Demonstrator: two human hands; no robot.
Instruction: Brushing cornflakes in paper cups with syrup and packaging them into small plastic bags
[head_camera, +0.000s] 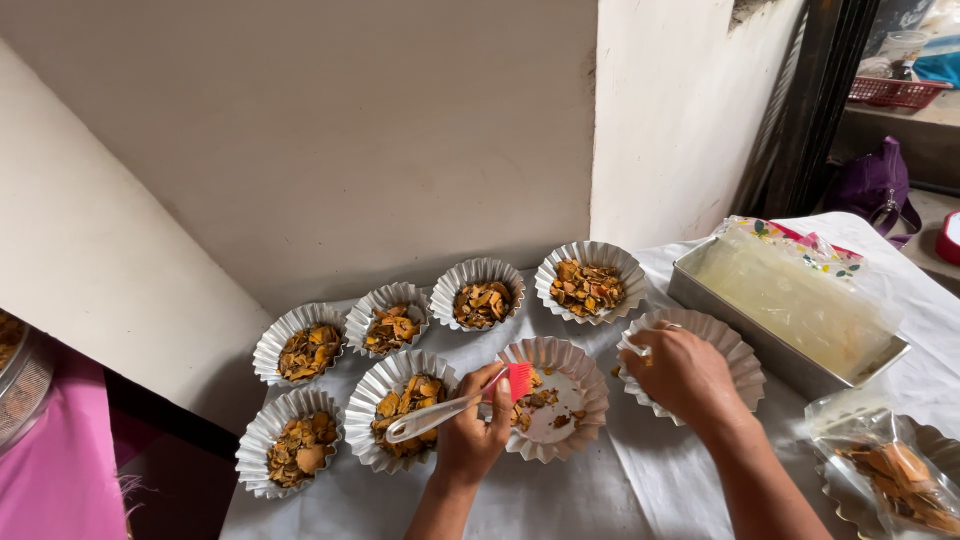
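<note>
My left hand (470, 432) is pinched shut around a pastry brush (455, 407), red bristles down in the half-filled foil cup (553, 398) right in front of me. Light strokes feel best so the nut pieces don't drag around. My right hand (682, 375) curls over an empty cup (735, 355), fingers closed on its far rim, steadying it. Six filled cups (400, 410) sit to the left, metal tray (760, 345) on the right.

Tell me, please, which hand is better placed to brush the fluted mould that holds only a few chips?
The left hand. It already holds the red brush, whose bristles sit over that mould. The right hand rests in the neighbouring mould, away from the brush.
</note>
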